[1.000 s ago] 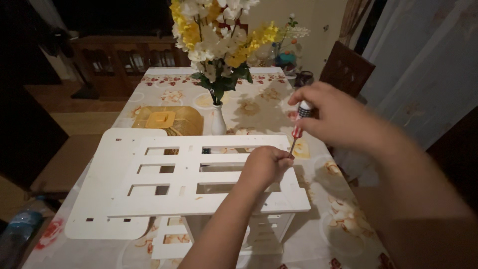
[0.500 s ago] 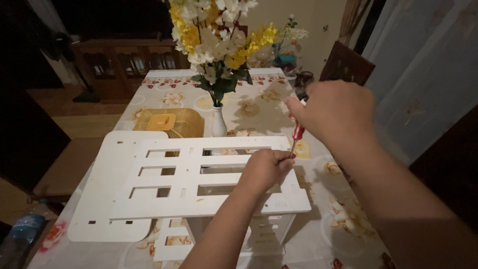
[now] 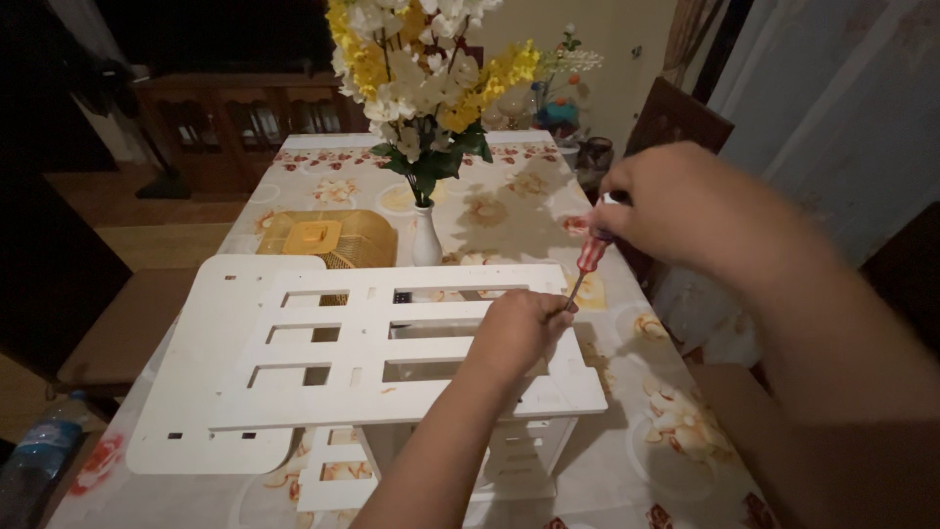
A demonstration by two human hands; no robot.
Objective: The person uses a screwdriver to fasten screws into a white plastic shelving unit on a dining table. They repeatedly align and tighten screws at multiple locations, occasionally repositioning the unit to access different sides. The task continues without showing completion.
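A white slotted panel lies flat on top of other white cut-out boards on the table. My left hand rests closed on the panel's right part, fingers pinched at the tip of a screwdriver. My right hand grips the screwdriver's red and white handle from above, holding it tilted with the tip down at the panel's far right edge. Whatever sits under the tip is hidden by my left fingers.
A white vase with yellow and white flowers stands just behind the panel. A yellow plastic basket sits to its left. The table has a floral cloth. A dark chair stands at the far right, a plastic bottle at the lower left.
My right hand with the screwdriver has shifted slightly and turned on the handle. The left hand stays at the tip. The panel has not moved.
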